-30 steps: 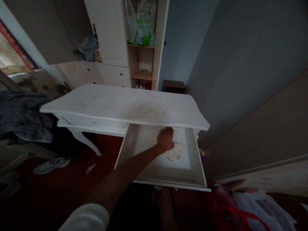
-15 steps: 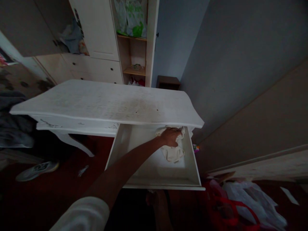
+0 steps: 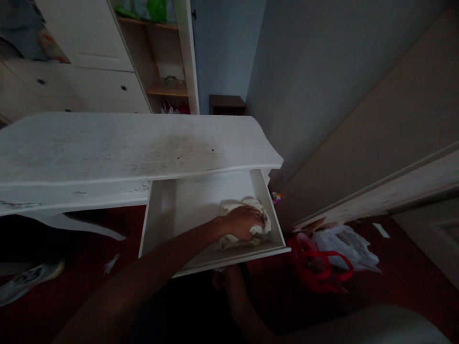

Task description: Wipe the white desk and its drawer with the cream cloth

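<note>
My left hand (image 3: 242, 222) reaches into the open drawer (image 3: 158, 215) of a white table (image 3: 107, 148). Its fingers are curled on a crumpled cream cloth (image 3: 231, 208) and press it onto the drawer floor near the front right corner. My right hand (image 3: 224, 282) is in shadow just under the drawer's front edge. Its fingers are too dark to make out. The drawer holds nothing else that I can see.
A red-handled bag (image 3: 315, 272) and a white plastic bag (image 3: 347, 243) lie on the dark red floor to the right. A pale board (image 3: 376, 143) leans along the right wall. A wardrobe with open shelves (image 3: 168, 88) stands behind the table. A shoe (image 3: 25, 279) lies at the left.
My left hand has dragged the cloth from the back of the drawer toward its front right corner. The view has swung to the right and down.
</note>
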Demonstrator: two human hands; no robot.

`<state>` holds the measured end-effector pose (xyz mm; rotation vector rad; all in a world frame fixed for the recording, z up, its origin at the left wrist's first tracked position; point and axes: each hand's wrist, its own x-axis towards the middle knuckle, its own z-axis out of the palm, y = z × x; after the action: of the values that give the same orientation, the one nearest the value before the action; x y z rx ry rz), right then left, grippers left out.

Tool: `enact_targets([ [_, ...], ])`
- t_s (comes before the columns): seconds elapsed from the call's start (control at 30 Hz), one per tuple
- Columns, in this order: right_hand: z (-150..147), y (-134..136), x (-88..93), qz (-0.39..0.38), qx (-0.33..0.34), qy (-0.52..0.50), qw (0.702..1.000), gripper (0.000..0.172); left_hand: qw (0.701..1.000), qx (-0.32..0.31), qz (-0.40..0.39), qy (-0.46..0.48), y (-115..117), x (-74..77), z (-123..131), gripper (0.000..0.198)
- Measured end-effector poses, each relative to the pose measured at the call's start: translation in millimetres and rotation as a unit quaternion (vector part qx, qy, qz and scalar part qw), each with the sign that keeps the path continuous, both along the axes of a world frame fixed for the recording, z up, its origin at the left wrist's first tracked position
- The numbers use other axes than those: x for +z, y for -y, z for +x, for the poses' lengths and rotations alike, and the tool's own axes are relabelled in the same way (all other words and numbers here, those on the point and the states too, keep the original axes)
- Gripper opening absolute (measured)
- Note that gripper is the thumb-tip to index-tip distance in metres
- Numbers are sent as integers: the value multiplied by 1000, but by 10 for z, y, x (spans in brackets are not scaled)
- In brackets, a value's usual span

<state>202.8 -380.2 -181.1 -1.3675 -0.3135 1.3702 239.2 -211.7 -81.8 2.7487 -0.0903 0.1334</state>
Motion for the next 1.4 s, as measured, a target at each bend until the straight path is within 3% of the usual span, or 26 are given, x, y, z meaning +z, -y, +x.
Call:
enact_targets([
  [0.13,28,47,34,15,12,-18,1000,49,999,-17,-37,14,135,12,-4,27],
  [0.3,53,64,69,44,6,-13,999,48,1000,3,-21,-1,224,-49,1,29],
  [0.53,133,23,135,11,43,-11,999,44,999,8,-20,-30,297,11,-125,29],
  [0.67,155,83,267,33,14,-8,999,43,997,39,-64,-34,257,33,-485,28],
  [0.87,198,124,384,45,48,0,998,41,975,170,-131,-53,184,70,-1378,33],
  [1.0,226,148,307,48,38,-2,998,39,956,276,-30,-99,266,229,-1880,47],
  [1.1,237,179,213,54,25,-12,998,39,925,345,74,-139,337,274,-2038,68],
  [1.23,261,207,141,57,56,10,997,37,904,354,169,-170,323,301,-1987,59],
  [1.4,271,182,174,55,87,43,994,32,900,322,274,-109,13,505,-1993,42],
])
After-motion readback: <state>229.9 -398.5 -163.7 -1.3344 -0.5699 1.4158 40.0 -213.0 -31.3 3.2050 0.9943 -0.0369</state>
